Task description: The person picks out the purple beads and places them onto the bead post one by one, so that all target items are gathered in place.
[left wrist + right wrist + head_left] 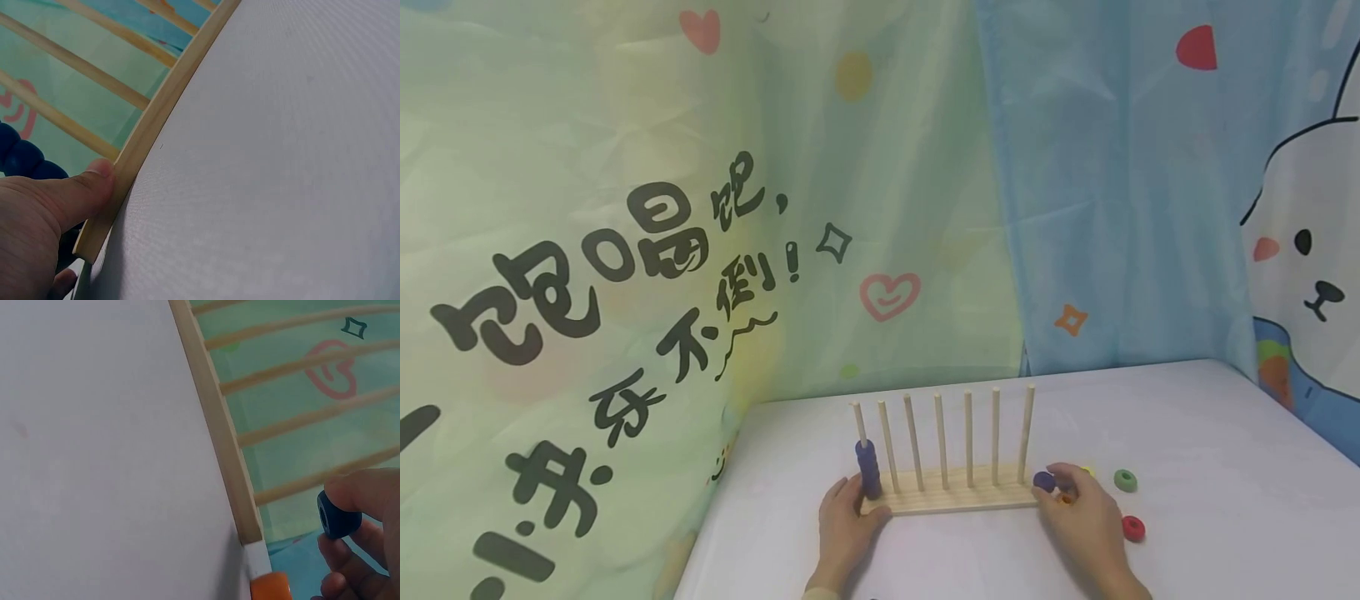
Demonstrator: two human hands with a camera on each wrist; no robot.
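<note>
A wooden base (955, 502) with several upright pegs (942, 442) stands on the white table. Blue beads (868, 471) are stacked on its leftmost peg; the other pegs carry none. My left hand (844, 525) grips the base's left end, its thumb (94, 184) on the front edge in the left wrist view. Just off the right end of the base, my right hand (1090, 521) pinches one blue bead (339, 515) between thumb and fingers. The bead's hole faces sideways in the right wrist view.
Loose beads lie around the right hand: a red bead (1133, 528), a green bead (1125, 480), a partly hidden yellow bead (1087, 471) and an orange bead (270, 587) near the base's right end. A printed curtain (887, 208) hangs behind the table (1210, 467).
</note>
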